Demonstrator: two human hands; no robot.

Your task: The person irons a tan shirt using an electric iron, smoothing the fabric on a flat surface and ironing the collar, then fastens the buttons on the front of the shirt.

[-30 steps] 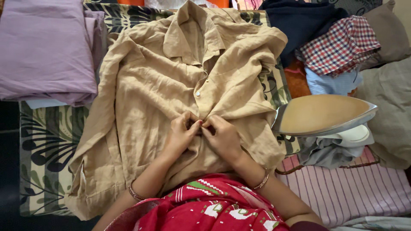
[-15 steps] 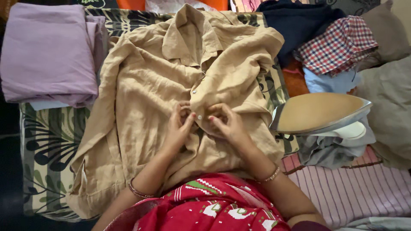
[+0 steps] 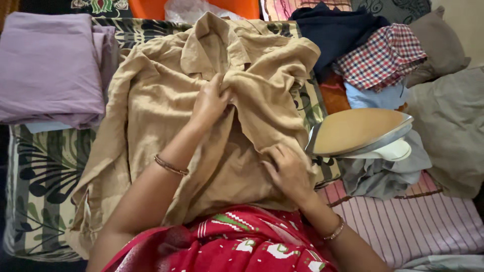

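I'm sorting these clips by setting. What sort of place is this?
Probably a home ironing spot. A tan shirt is spread on a leaf-patterned padded cloth, an iron lies tipped on its side, and folded purple cloth and a heap of clothes lie around.

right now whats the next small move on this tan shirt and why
Probably draw the left hand up toward the collar while the right hand presses the lower front flat. The left hand pinches the tan shirt near its placket, and folds bunch between the two hands.
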